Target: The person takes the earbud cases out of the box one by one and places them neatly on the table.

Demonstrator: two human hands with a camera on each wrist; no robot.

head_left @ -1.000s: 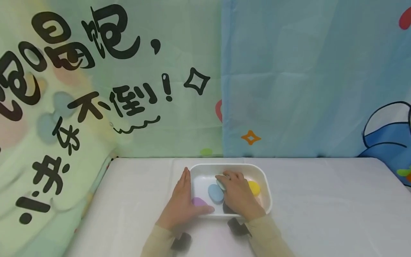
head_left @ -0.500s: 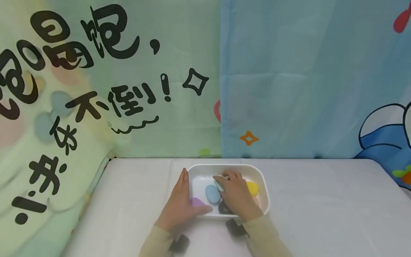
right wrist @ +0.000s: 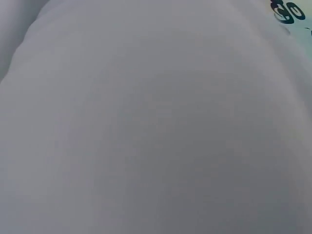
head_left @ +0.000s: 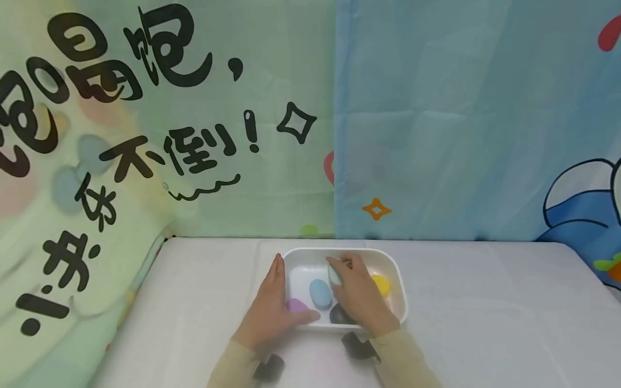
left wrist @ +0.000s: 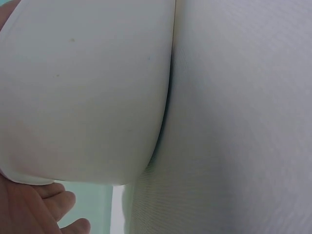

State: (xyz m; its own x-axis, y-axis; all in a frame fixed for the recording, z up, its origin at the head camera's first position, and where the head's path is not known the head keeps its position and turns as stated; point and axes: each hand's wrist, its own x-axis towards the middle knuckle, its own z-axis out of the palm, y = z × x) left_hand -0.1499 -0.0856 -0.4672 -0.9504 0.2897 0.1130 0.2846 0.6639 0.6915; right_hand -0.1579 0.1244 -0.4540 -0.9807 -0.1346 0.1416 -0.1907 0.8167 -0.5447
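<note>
Between the thumb and fingers of my right hand (head_left: 361,293), a pale, smooth, pebble-like oval piece (head_left: 335,275) is pinched inside the white tray (head_left: 398,269). A light blue oval piece (head_left: 321,293) lies just left of it. A dark grey piece (head_left: 341,314) sits below, partly under the right hand, and a yellow one (head_left: 381,285) shows to the right. My left hand (head_left: 271,310) rests along the tray's left side with straight fingers, its thumb over the front rim beside a purple piece (head_left: 297,305). In the left wrist view, the tray's outer wall (left wrist: 87,97) fills much of the picture.
The tray stands on a white-covered table (head_left: 485,307), near its back edge. Behind hangs a green and blue printed cloth (head_left: 412,134). A dark device (head_left: 269,368) sits at the left wrist and another (head_left: 358,345) at the right. The right wrist view shows mostly white cloth (right wrist: 156,126).
The right hand's fingertips have shifted slightly, and the pale piece stands more upright in their pinch. The left hand has stayed at the tray's left side.
</note>
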